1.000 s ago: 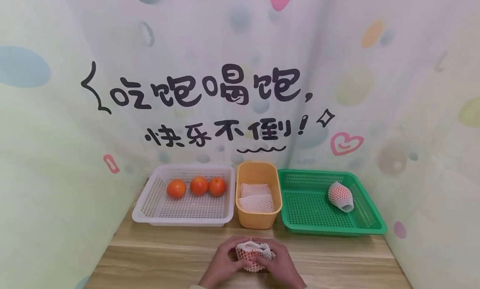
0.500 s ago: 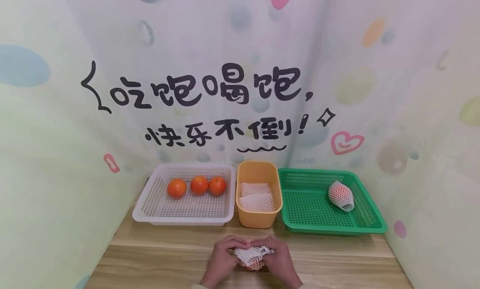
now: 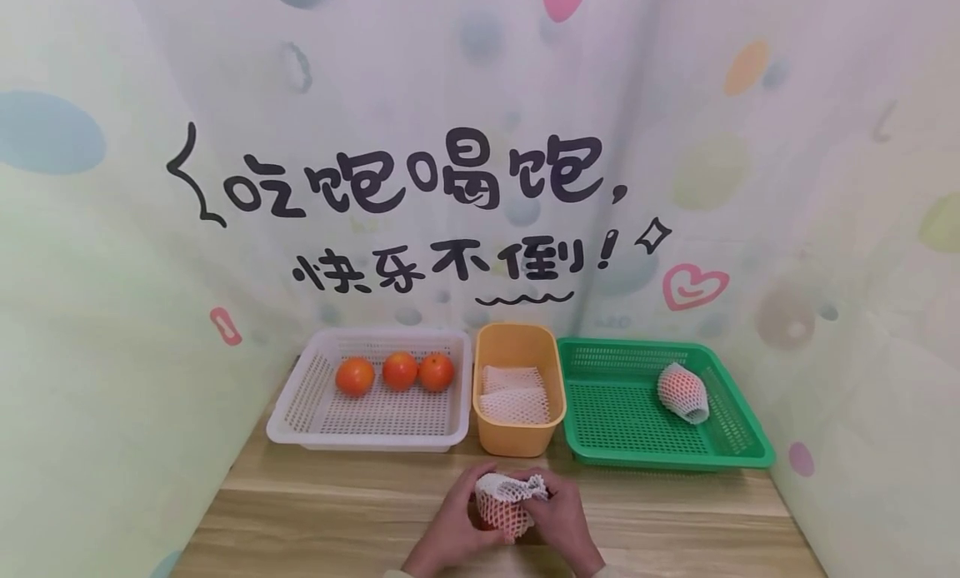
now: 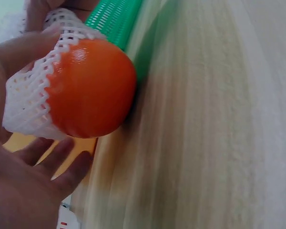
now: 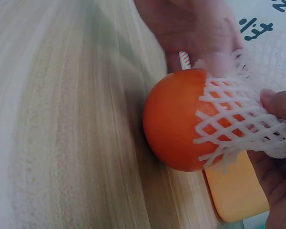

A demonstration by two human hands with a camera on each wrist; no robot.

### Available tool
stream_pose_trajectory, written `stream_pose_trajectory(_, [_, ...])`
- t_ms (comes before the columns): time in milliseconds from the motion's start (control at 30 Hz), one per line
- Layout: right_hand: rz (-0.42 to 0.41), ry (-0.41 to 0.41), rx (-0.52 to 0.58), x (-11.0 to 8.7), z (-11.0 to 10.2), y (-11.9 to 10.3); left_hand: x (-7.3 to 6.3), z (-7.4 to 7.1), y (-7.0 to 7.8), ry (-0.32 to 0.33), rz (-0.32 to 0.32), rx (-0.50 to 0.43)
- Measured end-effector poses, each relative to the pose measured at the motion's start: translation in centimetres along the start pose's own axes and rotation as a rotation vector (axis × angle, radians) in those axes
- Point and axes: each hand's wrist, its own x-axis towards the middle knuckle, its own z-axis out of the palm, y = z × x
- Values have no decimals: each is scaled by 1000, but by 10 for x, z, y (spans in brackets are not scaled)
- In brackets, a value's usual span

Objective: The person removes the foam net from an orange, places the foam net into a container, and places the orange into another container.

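In front of the baskets, my left hand (image 3: 456,524) holds a tomato (image 4: 95,90) partly covered by a white foam net sleeve (image 4: 31,102). The left thumb presses the net near its edge, with the other fingers behind. My right hand (image 3: 562,515) pinches the loose end of the sleeve, as the right wrist view shows. There, the net (image 5: 229,119) covers one side of the tomato, and the smooth orange-red side faces the wooden table, bare. Whether the tomato touches the table I cannot tell.
A white basket (image 3: 367,441) with three tomatoes (image 3: 401,371) stands at back left. Beside it, a yellow bin (image 3: 513,441) holds foam nets (image 3: 513,395). At back right, a green basket (image 3: 667,461) contains one netted fruit (image 3: 682,393). A printed curtain hangs behind.
The hands have shifted their hold around the tomato, and the net's upper end has been bunched and moved about. Left fingers have spread along the far side; the baskets have not moved.
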Motion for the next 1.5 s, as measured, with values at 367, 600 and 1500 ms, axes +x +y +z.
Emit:
stream_pose_trajectory(367, [-75,-42,-40,8,-9,-12,5,5,-3,-61,-20,23])
stream_pose_trajectory(600, [-228,-86,-110,17,-20,-27,6,4,-4,-72,-16,24])
stream_pose_trajectory(1500, [-239,-265,-548,159,-94,-116,5,4,-6,-67,-21,28])
